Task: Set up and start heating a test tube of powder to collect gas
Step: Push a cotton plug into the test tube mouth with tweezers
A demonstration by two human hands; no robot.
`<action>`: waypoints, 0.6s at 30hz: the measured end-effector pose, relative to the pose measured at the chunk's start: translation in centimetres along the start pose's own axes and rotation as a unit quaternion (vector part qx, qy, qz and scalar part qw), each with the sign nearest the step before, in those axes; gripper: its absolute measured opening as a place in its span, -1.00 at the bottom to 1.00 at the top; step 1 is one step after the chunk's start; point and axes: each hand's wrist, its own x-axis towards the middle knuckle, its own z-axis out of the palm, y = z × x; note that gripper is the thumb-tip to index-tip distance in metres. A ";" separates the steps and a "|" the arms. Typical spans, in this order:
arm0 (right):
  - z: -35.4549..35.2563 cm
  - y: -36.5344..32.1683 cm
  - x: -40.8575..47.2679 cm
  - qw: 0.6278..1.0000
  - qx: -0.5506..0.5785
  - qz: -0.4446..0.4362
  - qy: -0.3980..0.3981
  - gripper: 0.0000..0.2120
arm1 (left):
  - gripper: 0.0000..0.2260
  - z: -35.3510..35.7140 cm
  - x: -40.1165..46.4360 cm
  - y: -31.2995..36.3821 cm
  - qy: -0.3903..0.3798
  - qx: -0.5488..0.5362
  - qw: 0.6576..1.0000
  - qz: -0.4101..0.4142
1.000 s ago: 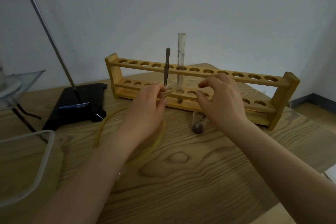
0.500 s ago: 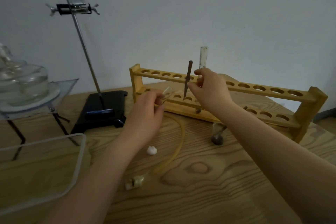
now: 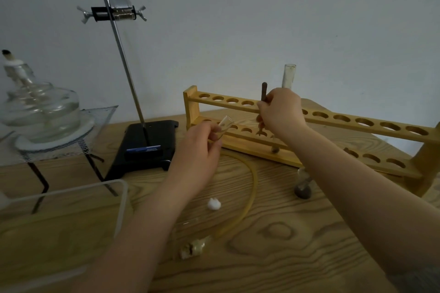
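Observation:
A wooden test tube rack stands across the table. An upright glass test tube sits in it, partly hidden behind my right hand. That hand pinches a dark metal tool standing in a rack hole just left of the tube. My left hand holds a short glass tube joined to yellow rubber tubing that curves over the table. A small glass vessel of dark powder stands in front of the rack.
A retort stand with a clamp and black base stands left of the rack. An alcohol lamp sits on a gauze-topped tripod at far left. A clear plastic trough is front left. A cotton ball and a stopper lie near the tubing.
My right hand has gone from above the powder vessel up to the dark tool in the rack and closed on it. My left hand still holds the glass tube. The view has shifted left.

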 end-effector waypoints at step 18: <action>-1.3 -1.9 -5.8 0.973 0.141 -0.165 0.085 -0.87 | -0.77 -0.7 -1.5 -0.8 0.028 0.021 0.999 -0.017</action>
